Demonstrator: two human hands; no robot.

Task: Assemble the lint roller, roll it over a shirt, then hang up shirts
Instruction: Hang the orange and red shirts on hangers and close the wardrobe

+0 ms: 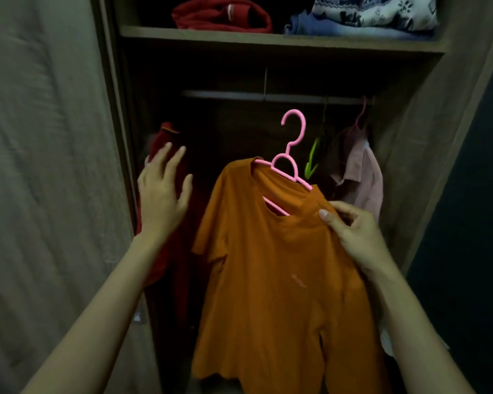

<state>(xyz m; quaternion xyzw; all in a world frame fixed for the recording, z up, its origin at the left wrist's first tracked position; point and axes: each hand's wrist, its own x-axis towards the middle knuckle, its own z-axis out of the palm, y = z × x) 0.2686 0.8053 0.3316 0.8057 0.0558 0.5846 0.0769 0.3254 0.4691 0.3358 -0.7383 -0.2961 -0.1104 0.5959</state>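
Orange shirt (268,265) on pink hanger (304,184); right hand (353,234) grip seemingly pinches its shoulder; left hand (160,191) splayed, apart.

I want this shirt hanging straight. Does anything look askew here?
Yes. The pink hanger sits tilted in the orange shirt, and its hook is not yet on the rail. The collar is bunched to one side, where the right hand pinches the fabric, so the shirt hangs lopsided.
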